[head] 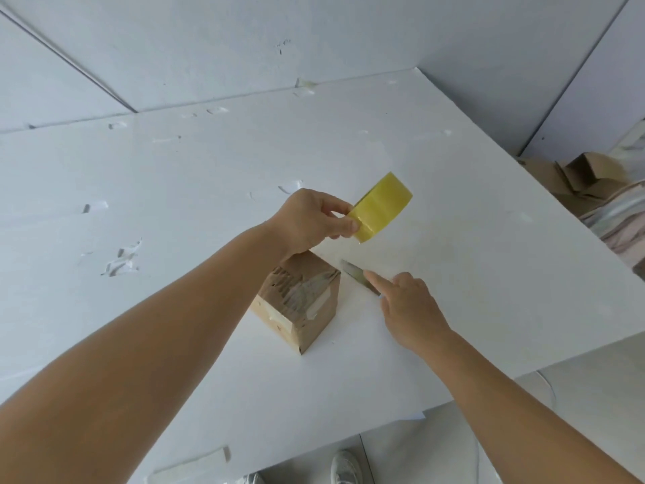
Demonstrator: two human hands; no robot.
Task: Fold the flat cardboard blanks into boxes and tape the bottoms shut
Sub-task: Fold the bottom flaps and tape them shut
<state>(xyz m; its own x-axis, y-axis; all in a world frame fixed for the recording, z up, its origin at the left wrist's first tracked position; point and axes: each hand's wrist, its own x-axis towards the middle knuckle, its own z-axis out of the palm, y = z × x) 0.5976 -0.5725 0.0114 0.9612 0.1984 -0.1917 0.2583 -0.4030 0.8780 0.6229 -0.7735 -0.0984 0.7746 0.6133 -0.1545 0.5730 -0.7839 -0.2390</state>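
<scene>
One small brown cardboard box [296, 302] stands on the white foam-board surface [453, 190], its upward face already crossed with wrinkled clear tape, directly below the left wrist. The left hand [310, 220] holds a yellowish roll of clear packing tape [380, 206] in the air above and just beyond the box, its grip closed on the roll's near edge between thumb and fingers. The right hand [408, 305] sits just right of the box, its grip closed on a slim utility knife [354, 272] with the forefinger laid along the handle and the metal blade pointing up and left toward the gap beneath the roll. The step in hand looks like cutting the tape free after sealing the bottom; the next move probably calls for keeping the strip taut and drawing the blade across it close to the box. Whether a strip actually runs from roll to box is hard to make out, since clear tape barely shows against the white. More crumpled brown cardboard [586, 176] lies at the right edge, partly cut off, and the box's far side is hidden under the left arm.
</scene>
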